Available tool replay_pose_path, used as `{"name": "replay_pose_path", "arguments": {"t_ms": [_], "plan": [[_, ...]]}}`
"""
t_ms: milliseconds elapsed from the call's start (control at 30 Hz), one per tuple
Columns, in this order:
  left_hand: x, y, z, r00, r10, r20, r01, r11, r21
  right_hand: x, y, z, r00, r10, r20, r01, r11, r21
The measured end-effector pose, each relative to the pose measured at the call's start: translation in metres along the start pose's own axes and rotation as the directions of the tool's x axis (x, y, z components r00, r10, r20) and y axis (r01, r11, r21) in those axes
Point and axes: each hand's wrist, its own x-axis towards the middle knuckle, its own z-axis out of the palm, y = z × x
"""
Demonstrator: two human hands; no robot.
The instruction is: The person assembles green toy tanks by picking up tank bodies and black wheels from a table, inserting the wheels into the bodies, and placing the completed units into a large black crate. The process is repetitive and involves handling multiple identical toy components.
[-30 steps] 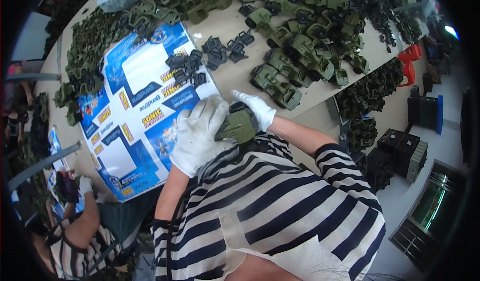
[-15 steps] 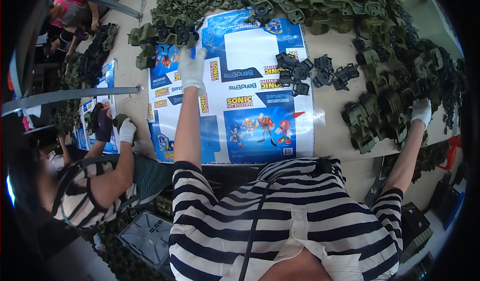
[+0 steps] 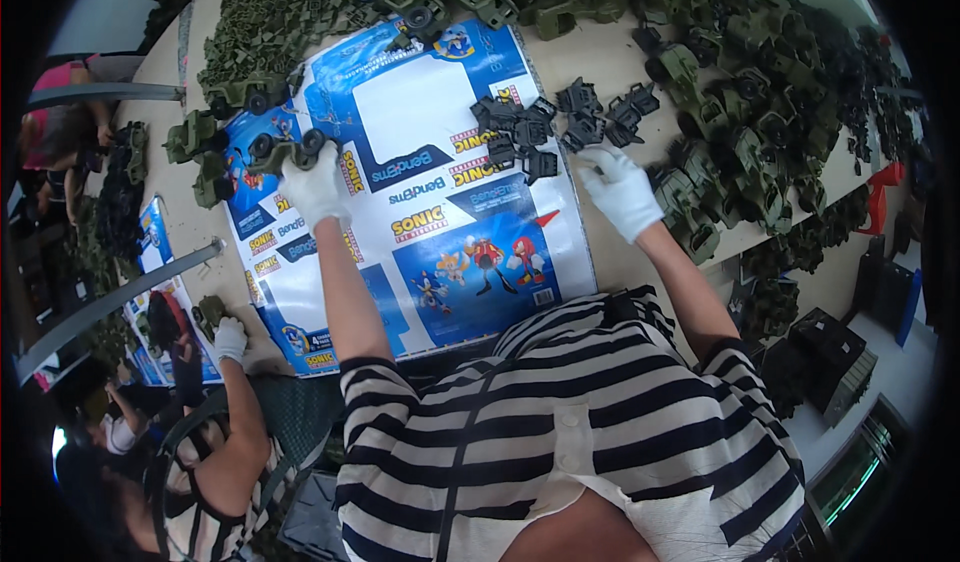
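Both hands have moved over the last half second: the left hand [image 3: 315, 187] has drawn back from the green toy vehicles [image 3: 195, 137] beyond it, and the right hand [image 3: 622, 197] has come inward from the green pile [image 3: 740, 157] on its right. Pinched in the left fingers is a green wheeled chassis [image 3: 285, 153], over the printed sheet [image 3: 568, 247]. Fingers loosely extended and released, the right hand is just below the black parts [image 3: 583, 130]; contact is unclear. Well right of it, a dark crate [image 3: 832, 364] has indistinct contents.
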Motion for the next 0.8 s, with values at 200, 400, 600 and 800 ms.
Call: {"name": "replay_pose_path", "arguments": {"t_ms": [200,400,600,800], "plan": [[-0.183,0.057,-0.018,0.986,-0.103,0.129,0.011,0.822,0.569,0.023,-0.024,0.049,0.956,0.261,0.13,-0.237,0.956,-0.175],[-0.215,0.071,-0.013,0.901,-0.254,0.351,-0.031,0.771,0.636,-0.007,0.009,0.061,0.991,-0.135,0.013,0.135,0.98,-0.146],[-0.213,0.074,-0.026,0.716,0.208,0.666,-0.649,0.549,0.527,-0.062,0.069,0.035,0.838,-0.524,0.151,0.518,0.678,-0.521],[-0.203,0.015,-0.02,0.637,0.249,0.73,-0.763,0.34,0.55,-0.069,0.048,0.016,0.921,-0.376,0.099,0.382,0.832,-0.402]]}}
